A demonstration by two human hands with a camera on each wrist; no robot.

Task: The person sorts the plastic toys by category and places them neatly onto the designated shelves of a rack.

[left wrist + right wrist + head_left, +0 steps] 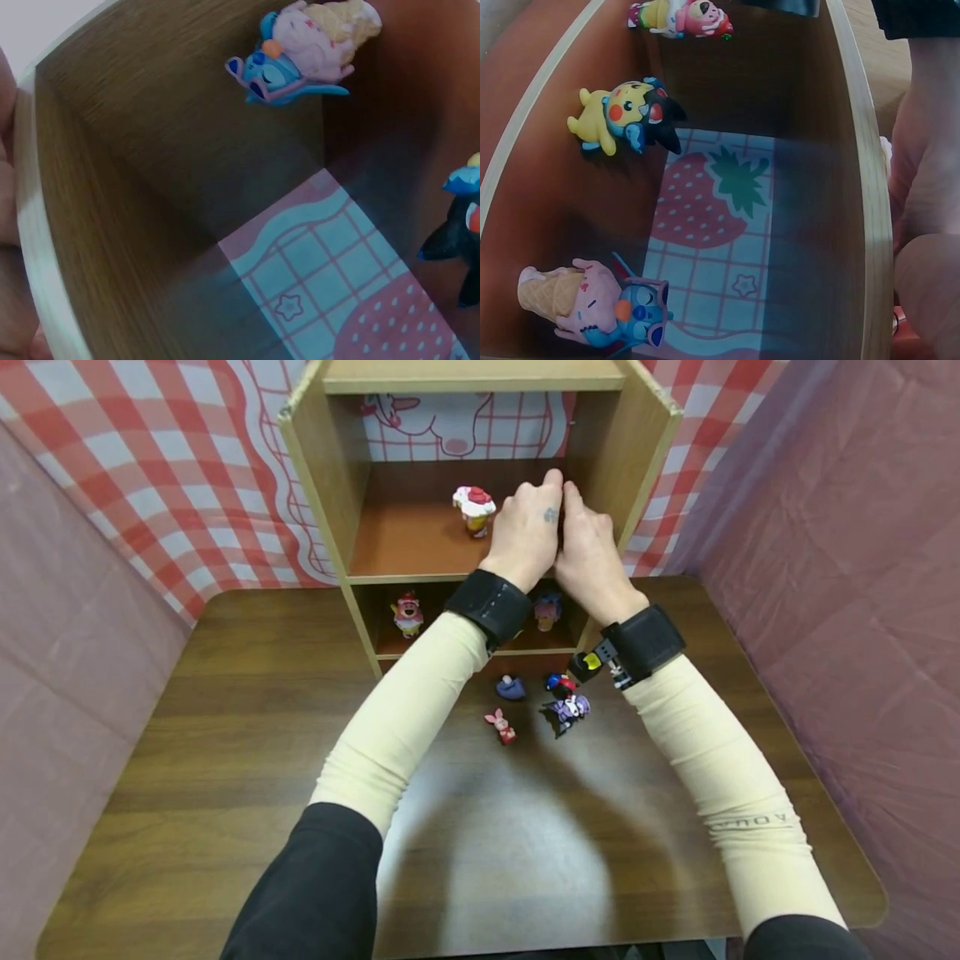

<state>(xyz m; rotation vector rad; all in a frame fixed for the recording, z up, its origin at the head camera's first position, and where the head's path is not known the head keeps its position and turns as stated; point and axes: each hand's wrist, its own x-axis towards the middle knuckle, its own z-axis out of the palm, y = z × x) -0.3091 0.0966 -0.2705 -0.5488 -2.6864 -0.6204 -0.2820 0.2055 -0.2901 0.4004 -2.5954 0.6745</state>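
Observation:
Both hands reach into the upper compartment of a wooden shelf (480,579), close together near its right wall. The backs of my left hand (525,531) and right hand (592,556) face the camera, hiding most of their fingers. By the right hand, a sliver of a red object (909,337) shows above the board in the right wrist view; I cannot tell whether it is held. A figurine with a white-and-red top (474,510) stands to the left of the left hand.
The lower compartment holds a pink bear figurine (407,614), a yellow figurine with a dark hood (622,120) and a blue figurine on an ice-cream cone (607,304). On the table (225,735) before the shelf lie a pink rabbit figurine (501,727), a purple figurine (570,708) and other small figures.

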